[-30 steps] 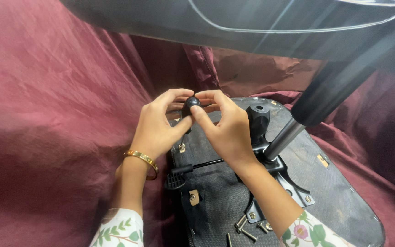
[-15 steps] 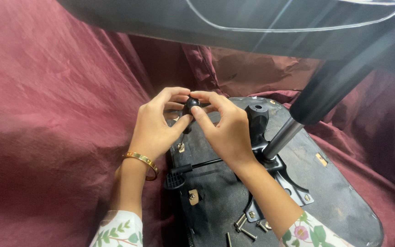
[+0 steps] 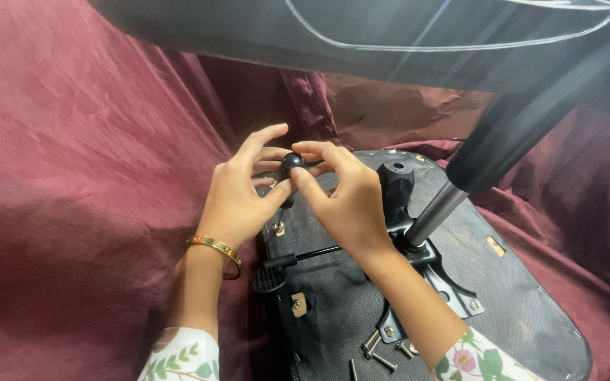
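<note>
Left hand (image 3: 238, 201) and right hand (image 3: 347, 204) still pinch 1 small black knob (image 3: 291, 163), mostly hidden, above the upturned chair seat (image 3: 531, 296).

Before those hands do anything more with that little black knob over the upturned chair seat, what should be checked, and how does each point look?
1. Both hands on the black knob: left hand and right hand pinch it with their fingertips. Ok.
2. Knob in clear view: partly hidden by fingers. Cannot tell its whole shape.
3. Loose screws within reach on the seat underside: ok.
4. Metal bracket flat on the seat: ok.
5. Bracket bolts tight: cannot tell.
</note>
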